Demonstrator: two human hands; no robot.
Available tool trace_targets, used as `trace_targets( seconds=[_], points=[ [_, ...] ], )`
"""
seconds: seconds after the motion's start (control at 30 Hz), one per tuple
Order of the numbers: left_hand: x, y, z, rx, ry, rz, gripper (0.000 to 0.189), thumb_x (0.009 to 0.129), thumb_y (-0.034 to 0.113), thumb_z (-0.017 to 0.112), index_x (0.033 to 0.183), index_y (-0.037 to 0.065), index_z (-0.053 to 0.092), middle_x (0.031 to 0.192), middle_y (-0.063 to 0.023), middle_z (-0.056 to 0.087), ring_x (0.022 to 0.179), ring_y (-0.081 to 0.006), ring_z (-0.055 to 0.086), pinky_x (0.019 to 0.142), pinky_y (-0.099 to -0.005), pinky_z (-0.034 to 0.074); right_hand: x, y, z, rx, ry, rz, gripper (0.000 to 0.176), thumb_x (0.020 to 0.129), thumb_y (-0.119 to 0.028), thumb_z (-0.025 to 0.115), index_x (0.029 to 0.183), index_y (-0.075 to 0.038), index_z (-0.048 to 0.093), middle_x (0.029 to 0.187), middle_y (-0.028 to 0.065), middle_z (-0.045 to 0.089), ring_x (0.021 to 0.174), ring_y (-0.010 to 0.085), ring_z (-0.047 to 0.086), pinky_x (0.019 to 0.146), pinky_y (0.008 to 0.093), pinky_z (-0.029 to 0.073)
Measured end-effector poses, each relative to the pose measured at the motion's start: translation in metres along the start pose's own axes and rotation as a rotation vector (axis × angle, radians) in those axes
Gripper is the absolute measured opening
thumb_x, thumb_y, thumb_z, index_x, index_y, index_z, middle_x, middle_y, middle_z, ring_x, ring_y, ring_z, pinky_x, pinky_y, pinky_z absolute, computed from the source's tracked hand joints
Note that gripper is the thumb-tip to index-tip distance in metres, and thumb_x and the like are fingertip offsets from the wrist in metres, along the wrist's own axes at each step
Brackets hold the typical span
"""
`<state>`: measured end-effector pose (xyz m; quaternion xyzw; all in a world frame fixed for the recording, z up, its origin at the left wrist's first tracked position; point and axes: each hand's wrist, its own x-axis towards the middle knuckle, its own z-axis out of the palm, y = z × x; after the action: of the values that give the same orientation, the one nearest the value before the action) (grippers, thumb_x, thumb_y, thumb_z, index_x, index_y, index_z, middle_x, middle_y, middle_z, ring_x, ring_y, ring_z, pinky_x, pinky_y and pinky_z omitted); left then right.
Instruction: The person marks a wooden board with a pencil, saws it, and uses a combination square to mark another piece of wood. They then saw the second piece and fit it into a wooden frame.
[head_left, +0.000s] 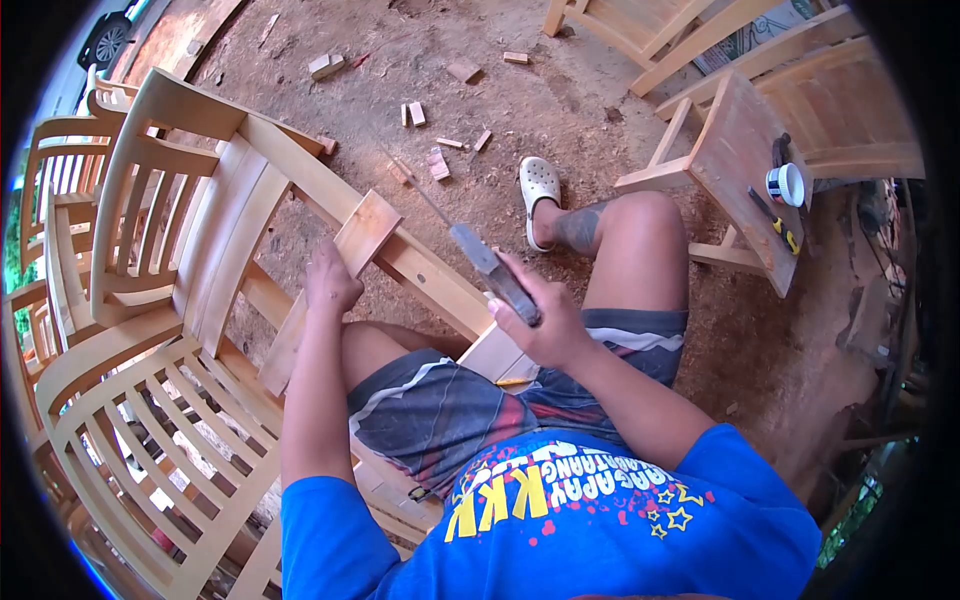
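Blue tee (560, 520); R hand (545, 325): thin tool (492, 268), L hand (330, 280) on slat (368, 228).

Slim hand tool (495, 275) with a grey handle and thin metal shaft, angled up-left, held in the right hand (545, 325) above the chair rail (430, 270), pale flat wooden slat (367, 232) slanted across that rail's near edge, gripped by the left hand (330, 282)
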<state>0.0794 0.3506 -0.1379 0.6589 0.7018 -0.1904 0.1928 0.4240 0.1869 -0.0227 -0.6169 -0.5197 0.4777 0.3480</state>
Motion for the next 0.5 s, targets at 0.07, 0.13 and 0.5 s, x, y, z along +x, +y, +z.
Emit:
trace_targets(
  seconds=[0.07,0.13,0.5],
  points=[
    [0.005,-0.005,-0.003,-0.038,-0.080,0.034,0.100,0.068,0.015,0.088,0.154,0.002,0.038,0.150,-0.0267,0.055,0.138,-0.0431,0.057,0.115,-0.0564,0.046,0.001,0.002,0.006,-0.027,-0.013,-0.059,0.063,0.097,-0.020,0.074,0.152,0.001,0.053,0.093,0.0170,0.075,0.078,0.0226,0.075,0.075,0.0360,0.057],
    [0.002,-0.005,-0.036,-0.131,-0.147,0.140,0.088,0.066,0.013,0.087,0.142,0.000,0.045,0.137,-0.0278,0.064,0.130,-0.0441,0.063,0.111,-0.0502,0.051,0.000,-0.005,0.007,-0.009,-0.043,-0.076,0.063,0.097,-0.020,0.074,0.153,0.001,0.053,0.093,0.0177,0.074,0.078,0.0250,0.075,0.074,0.0365,0.057],
    [0.022,-0.017,-0.058,-0.142,-0.353,0.238,0.084,0.062,0.013,0.087,0.132,-0.007,0.045,0.124,-0.0338,0.067,0.123,-0.0484,0.064,0.108,-0.0473,0.053,-0.031,-0.009,-0.014,0.061,-0.168,-0.096,0.066,0.095,-0.018,0.074,0.153,0.002,0.050,0.109,0.0262,0.075,0.092,0.0381,0.078,0.082,0.0407,0.061]
  ],
)
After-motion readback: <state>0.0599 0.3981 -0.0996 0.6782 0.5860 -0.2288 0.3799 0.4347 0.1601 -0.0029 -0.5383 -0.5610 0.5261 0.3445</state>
